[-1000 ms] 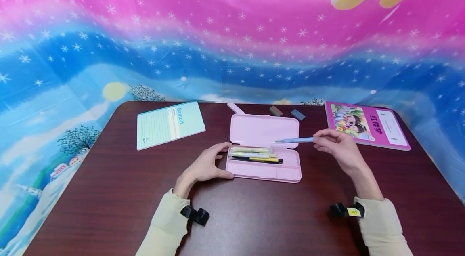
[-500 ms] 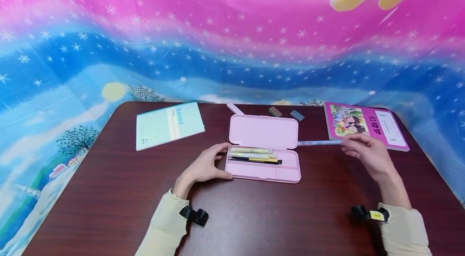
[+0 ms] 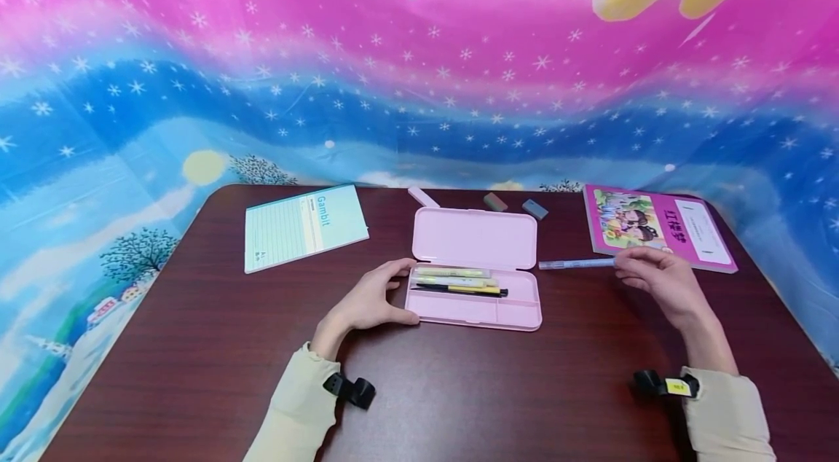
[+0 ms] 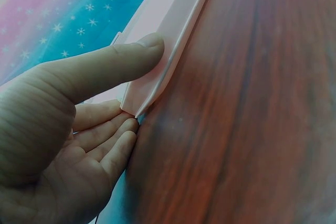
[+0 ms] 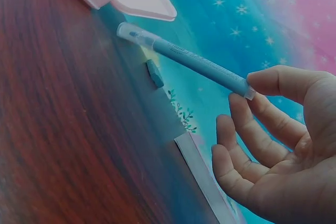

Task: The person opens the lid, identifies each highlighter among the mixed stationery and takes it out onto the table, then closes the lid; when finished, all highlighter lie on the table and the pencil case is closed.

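With 12 o'clock pointing away from the person across the table (image 3: 485,389), a green notebook (image 3: 306,227) lies between 10 and 11 o'clock from the left hand (image 3: 368,298). That hand holds the left end of an opened pink pencil case (image 3: 459,307), its thumb against the near wall and its fingers at the end. The lid (image 3: 475,237) leans back toward 12; pale pens (image 3: 452,272) and a black-and-yellow pen (image 3: 460,290) lie lengthwise in the rear compartment. Beyond the lid, left to right, sit a pink bar (image 3: 423,197), a brownish block (image 3: 495,201) and a blue block (image 3: 534,209).

Next comes the blue pen (image 3: 577,264), just beside the case's right edge, its long axis running nearly 9 to 3, much like the pens inside. The right hand (image 3: 665,286), much the nearer, pinches its 3 o'clock end between thumb and fingertips; the capped end points at 9, toward the case. A pink book (image 3: 655,225) lies at 12 from that hand.
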The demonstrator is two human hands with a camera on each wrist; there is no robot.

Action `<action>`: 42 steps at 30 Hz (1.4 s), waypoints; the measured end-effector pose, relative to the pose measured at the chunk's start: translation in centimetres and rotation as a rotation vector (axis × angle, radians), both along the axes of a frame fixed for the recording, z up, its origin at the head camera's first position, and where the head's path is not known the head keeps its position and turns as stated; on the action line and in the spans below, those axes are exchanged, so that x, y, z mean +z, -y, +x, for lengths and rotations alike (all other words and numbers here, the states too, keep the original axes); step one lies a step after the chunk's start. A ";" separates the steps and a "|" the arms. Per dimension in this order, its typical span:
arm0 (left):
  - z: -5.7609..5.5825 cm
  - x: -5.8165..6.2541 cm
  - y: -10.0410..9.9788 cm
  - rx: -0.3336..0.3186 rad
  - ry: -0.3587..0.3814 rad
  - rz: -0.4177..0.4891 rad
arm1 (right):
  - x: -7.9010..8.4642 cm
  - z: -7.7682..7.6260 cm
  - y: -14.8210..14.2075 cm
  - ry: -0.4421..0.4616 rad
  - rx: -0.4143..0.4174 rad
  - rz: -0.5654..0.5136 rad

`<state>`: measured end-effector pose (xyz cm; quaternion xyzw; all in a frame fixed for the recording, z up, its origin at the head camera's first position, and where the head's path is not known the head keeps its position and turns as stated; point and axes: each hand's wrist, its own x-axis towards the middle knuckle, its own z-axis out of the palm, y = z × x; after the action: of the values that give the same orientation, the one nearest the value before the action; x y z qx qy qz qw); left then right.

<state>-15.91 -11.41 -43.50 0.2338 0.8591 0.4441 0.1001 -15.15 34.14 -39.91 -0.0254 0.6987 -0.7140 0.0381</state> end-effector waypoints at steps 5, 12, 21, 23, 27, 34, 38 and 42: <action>-0.1 -0.1 0.0 -0.003 -0.002 0.001 | -0.1 0.0 0.1 0.015 0.015 0.063; 0.1 0.0 0.0 0.002 -0.002 0.000 | -0.8 -0.3 -0.1 0.040 -0.005 0.412; 0.0 0.0 0.0 0.003 -0.001 -0.008 | -1.1 -0.4 0.3 0.054 -0.075 0.552; 0.0 0.0 0.0 0.006 0.001 -0.008 | -1.2 -0.4 0.3 0.061 -0.095 0.581; 0.1 0.0 0.0 0.009 0.005 -0.011 | -1.4 -0.3 0.5 0.061 -0.126 0.651; 0.0 0.1 0.0 0.020 0.014 -0.035 | -1.5 -0.2 0.8 0.060 -0.161 0.752; 0.1 0.1 0.0 0.022 0.017 -0.037 | -1.4 -0.2 1.2 0.079 -0.182 0.803; 0.1 0.1 0.0 0.019 0.010 -0.034 | -1.4 -0.2 1.3 0.080 -0.192 0.844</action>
<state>-15.82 -11.40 -43.43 0.2216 0.8683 0.4314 0.1042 -15.36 32.87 -41.34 0.0854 0.9265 -0.3665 0.0056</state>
